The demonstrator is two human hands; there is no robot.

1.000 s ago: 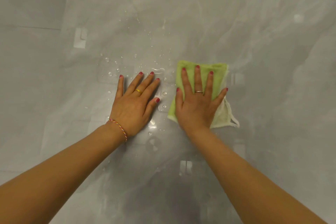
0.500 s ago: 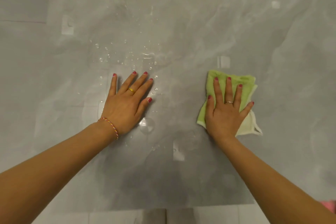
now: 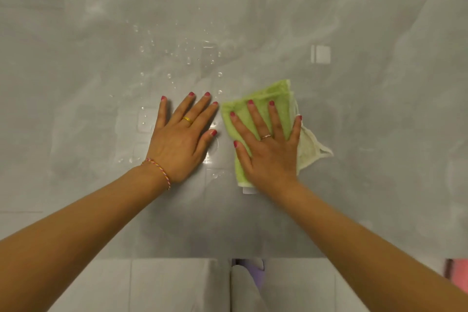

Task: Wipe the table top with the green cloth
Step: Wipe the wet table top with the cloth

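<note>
A folded green cloth with a pale underside lies flat on the glossy grey marbled table top, near its middle. My right hand presses down on the cloth with fingers spread, covering most of it. Just left of the cloth, my left hand rests palm-down on the bare table, fingers apart, holding nothing. Its thumb tip is close to the cloth's left edge. Several water droplets dot the surface beyond my left hand's fingertips.
The table's near edge runs across the bottom, with pale floor tiles below it. A pink object shows at the lower right corner. Light reflections appear as pale squares on the table.
My right hand has slid the cloth leftward across the table, back beside my left hand, after sliding it rightward before that. The left hand has stayed planted. The view has shifted to show the table's near edge.
</note>
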